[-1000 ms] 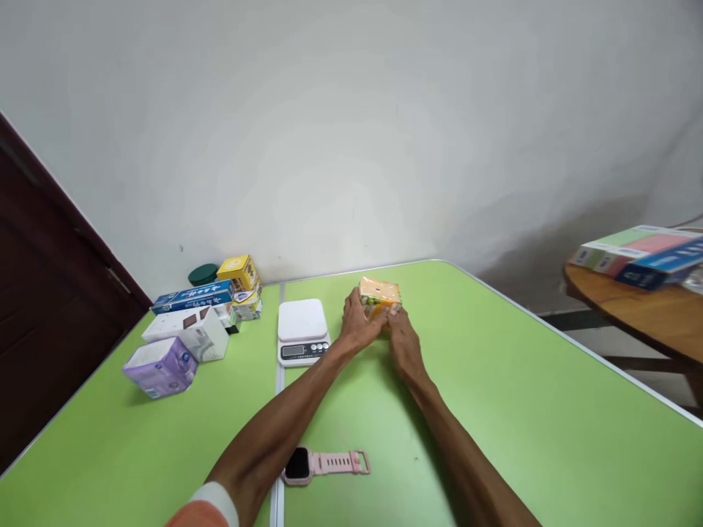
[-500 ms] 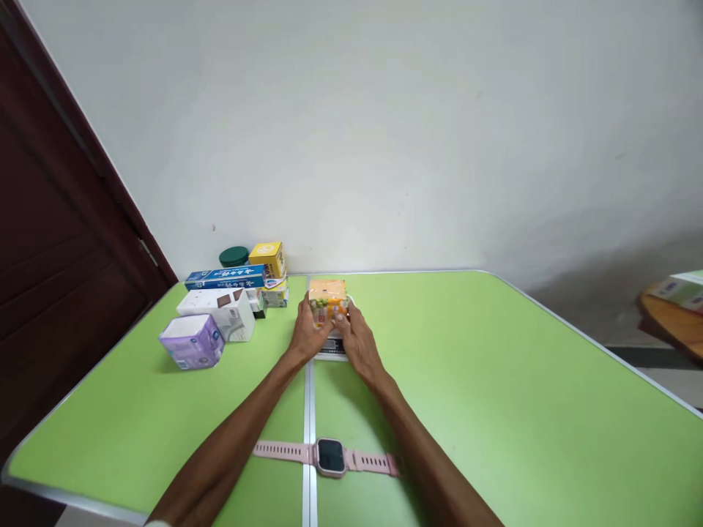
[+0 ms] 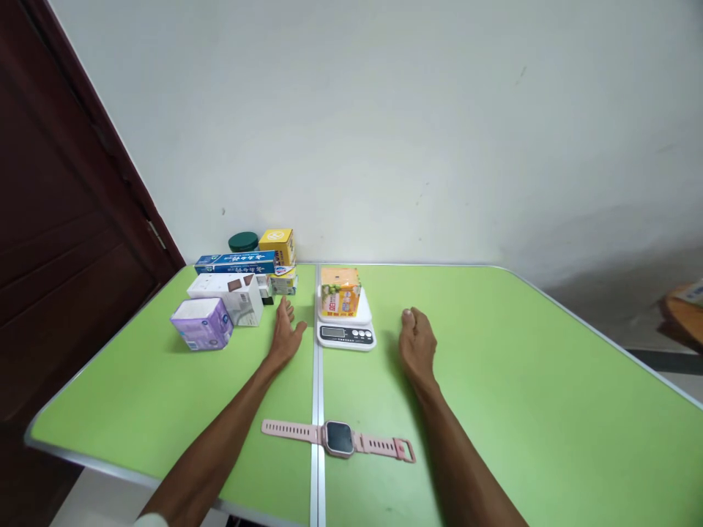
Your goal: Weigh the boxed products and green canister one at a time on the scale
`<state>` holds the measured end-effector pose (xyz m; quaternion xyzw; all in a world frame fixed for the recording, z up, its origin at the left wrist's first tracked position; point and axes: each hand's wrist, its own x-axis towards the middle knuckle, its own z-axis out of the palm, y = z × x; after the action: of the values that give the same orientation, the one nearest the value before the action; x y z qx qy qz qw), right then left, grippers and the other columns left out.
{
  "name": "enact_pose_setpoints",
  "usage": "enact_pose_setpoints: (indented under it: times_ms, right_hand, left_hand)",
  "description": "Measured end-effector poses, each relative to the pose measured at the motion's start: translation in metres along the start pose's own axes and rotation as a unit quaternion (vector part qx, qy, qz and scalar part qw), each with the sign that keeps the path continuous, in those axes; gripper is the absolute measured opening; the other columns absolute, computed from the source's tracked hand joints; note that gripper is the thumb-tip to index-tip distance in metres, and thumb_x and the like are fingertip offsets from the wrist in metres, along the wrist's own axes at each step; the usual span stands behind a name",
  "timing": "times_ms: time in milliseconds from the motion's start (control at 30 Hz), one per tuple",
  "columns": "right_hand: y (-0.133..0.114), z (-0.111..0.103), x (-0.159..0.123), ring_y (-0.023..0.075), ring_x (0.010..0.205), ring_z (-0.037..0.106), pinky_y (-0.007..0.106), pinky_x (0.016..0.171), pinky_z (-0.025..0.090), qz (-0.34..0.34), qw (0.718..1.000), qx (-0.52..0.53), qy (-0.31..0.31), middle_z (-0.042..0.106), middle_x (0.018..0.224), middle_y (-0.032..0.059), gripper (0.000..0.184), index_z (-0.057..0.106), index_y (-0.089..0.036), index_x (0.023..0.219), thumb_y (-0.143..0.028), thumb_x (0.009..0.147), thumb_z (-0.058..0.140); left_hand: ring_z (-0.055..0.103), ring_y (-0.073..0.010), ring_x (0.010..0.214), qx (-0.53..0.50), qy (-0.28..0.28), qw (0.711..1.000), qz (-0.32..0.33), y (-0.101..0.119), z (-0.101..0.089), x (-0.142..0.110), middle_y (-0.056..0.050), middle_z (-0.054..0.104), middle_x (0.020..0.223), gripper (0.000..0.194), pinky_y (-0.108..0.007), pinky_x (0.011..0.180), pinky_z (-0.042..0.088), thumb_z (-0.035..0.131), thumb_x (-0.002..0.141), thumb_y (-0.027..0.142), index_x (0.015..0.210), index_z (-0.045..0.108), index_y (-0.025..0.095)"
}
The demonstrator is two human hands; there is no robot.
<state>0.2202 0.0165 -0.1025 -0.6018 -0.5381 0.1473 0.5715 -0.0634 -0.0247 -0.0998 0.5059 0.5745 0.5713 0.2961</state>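
An orange plastic-wrapped pack (image 3: 340, 293) with green and red print sits on the platform of a white kitchen scale (image 3: 359, 340), whose dark display faces me. To the left of the scale is my left hand (image 3: 285, 334), empty, its fingers spread and thumb apart, close to the small boxes. My right hand (image 3: 417, 342) is off to the right of the scale, its fingers loosely bent and nothing in them. Neither hand touches the pack or the scale. A pink-strapped smartwatch (image 3: 339, 438) lies face up between my forearms.
At the left stand a purple pack (image 3: 203, 323), a white box (image 3: 228, 296), a long blue box (image 3: 236, 262), a yellow box (image 3: 277, 245) and a green-lidded container (image 3: 243, 241). The green table (image 3: 494, 380) meets a wall at the back. A brown door (image 3: 71, 183) is on the left.
Both hands have let go of the orange pack and drawn apart, left hand leftward, right hand rightward. The pack stays on the scale, which now shows fully. The view has shifted slightly.
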Motion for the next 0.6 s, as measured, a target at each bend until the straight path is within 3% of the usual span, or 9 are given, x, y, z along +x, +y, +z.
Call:
enact_pose_setpoints:
  times_ms: [133,233,333,467,600]
  right_hand:
    - [-0.006,0.001,-0.005,0.0315,0.104,0.061,0.051,0.099,0.047,-0.003,1.000,-0.003,-0.015,0.071,0.107,0.0168,0.071,0.068,-0.018,0.111,-0.076,0.097,0.028]
    - [-0.015,0.001,-0.010,0.0346,0.119,0.061,0.055,0.107,0.044,0.003,1.000,0.014,-0.016,0.069,0.125,0.0215,0.076,0.068,-0.015,0.124,-0.075,0.098,0.030]
    - [-0.031,0.004,-0.016,0.0351,0.136,0.054,0.057,0.117,0.038,-0.009,0.998,0.043,-0.044,0.061,0.145,0.0226,0.079,0.061,-0.013,0.141,-0.074,0.099,0.033]
    - [-0.059,0.021,-0.025,0.0333,0.151,0.042,0.055,0.125,0.030,-0.024,0.990,0.085,-0.112,0.049,0.161,0.0200,0.082,0.049,-0.014,0.155,-0.073,0.099,0.037]
    - [-0.076,0.044,-0.031,0.0329,0.147,0.047,0.053,0.122,0.034,-0.029,0.983,0.113,-0.145,0.052,0.159,0.0188,0.081,0.049,-0.015,0.156,-0.071,0.100,0.037]
  left_hand:
    - [0.054,-0.0359,0.143,0.000,0.018,1.000,-0.009,-0.002,0.000,0.002,-0.023,0.045,0.159,0.089,-0.060,0.121,0.039,0.072,0.079,0.026,0.159,0.031,0.022]
    - [0.051,-0.0355,0.146,0.016,0.017,1.000,0.007,0.003,0.003,-0.002,-0.022,0.045,0.159,0.088,-0.059,0.122,0.037,0.073,0.081,0.032,0.159,0.032,0.022]
    - [0.035,-0.0361,0.157,0.067,0.024,0.995,0.064,0.014,0.010,-0.010,-0.021,0.038,0.164,0.090,-0.057,0.129,0.025,0.073,0.083,0.040,0.160,0.031,0.020]
    - [0.018,-0.0356,0.163,0.110,0.008,0.985,0.133,0.037,0.031,-0.015,-0.022,0.026,0.172,0.095,-0.055,0.134,0.012,0.071,0.085,0.043,0.163,0.023,0.016]
    - [0.024,-0.0379,0.160,0.096,-0.027,0.986,0.136,0.054,0.059,-0.007,-0.023,0.028,0.170,0.096,-0.057,0.132,0.017,0.069,0.084,0.043,0.163,0.022,0.014]
